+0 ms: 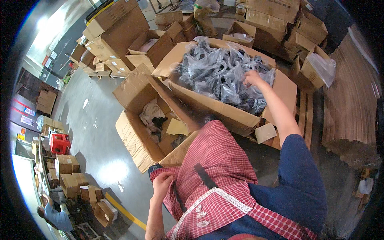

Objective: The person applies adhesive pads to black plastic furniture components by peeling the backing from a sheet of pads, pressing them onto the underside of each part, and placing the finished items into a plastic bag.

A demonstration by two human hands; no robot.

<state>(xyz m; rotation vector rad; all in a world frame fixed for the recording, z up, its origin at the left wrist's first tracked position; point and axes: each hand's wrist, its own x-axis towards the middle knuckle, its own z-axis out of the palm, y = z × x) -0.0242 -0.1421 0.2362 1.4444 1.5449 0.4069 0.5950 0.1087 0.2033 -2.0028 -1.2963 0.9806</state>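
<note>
Clear plastic bags (216, 74) with dark contents, too tangled to count, fill one large carton (216, 109); over them, the right hand (252, 78) has its fingers bunched, grip unclear. Left of that carton are one smaller open box (134, 138) and, farther, one red stool (60, 144); nearer the body, the left hand (163, 185) curls, hold unclear.

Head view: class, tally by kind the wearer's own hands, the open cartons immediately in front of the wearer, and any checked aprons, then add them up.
Own hands: 2 (left hand, right hand)
Open cartons in front: 2 (larger carton, smaller carton)
Checked apron: 1
Total: 5
</note>
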